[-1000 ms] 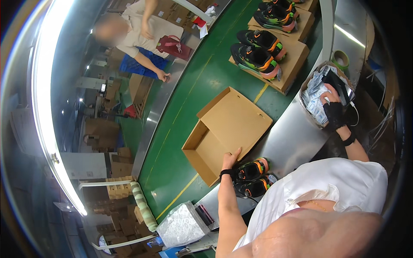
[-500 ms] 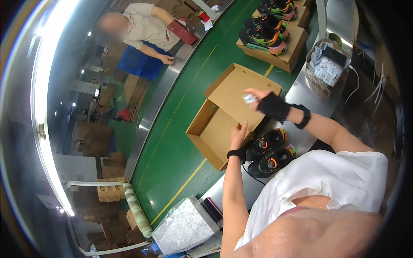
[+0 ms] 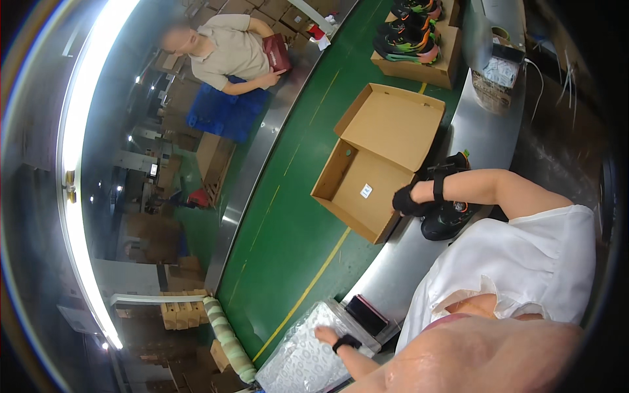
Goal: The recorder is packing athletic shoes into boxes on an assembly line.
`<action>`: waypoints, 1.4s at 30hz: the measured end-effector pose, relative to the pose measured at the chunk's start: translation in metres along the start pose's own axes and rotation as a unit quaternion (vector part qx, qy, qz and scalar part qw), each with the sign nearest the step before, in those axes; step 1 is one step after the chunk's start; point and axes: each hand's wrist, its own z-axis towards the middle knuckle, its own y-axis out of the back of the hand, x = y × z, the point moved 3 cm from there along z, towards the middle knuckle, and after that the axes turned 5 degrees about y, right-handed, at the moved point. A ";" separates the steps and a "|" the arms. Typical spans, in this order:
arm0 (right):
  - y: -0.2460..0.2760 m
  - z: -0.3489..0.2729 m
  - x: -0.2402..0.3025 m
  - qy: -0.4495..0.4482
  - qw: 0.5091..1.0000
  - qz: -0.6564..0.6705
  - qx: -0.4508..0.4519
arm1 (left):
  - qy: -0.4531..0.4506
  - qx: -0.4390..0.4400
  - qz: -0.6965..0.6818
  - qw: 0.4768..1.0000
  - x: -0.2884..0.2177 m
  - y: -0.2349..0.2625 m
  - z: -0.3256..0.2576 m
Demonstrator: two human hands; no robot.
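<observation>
An open brown cardboard shoe box stands on the green belt, its hinged lid folded back. Inside, on the bottom, lies a small white packet. My right hand, in a black fingerless glove, is closed on the near edge of the box. Just behind it, partly hidden by my forearm, a pair of black shoes with orange and green touches rests on the metal ledge. Farther left, my left hand lies with loosely bent fingers on a stack of white patterned paper in clear plastic.
More black and orange shoes stand on boxes up the belt. A container of small white packets sits on the ledge at right. A dark flat case lies beside the paper. Across the belt stands another person.
The small white packet has left my right hand and lies in the box. My right hand has come down to the box edge; my left hand has gone from the box to the paper stack.
</observation>
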 end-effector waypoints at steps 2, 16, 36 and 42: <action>-0.028 -0.012 -0.033 -0.055 0.997 -0.036 -0.031 | 0.055 0.021 0.079 0.995 -0.004 0.000 -0.029; -0.096 0.029 -0.051 -0.073 0.969 0.028 -0.233 | 0.037 -0.032 -0.045 0.998 -0.023 0.067 -0.039; 0.162 -0.142 -0.131 -0.001 0.615 0.515 -0.597 | -0.258 0.188 -0.293 0.901 -0.500 0.115 -0.176; 0.126 -0.272 -0.200 -0.243 0.261 0.724 -0.591 | -0.146 0.197 -0.299 0.922 -0.454 0.096 -0.174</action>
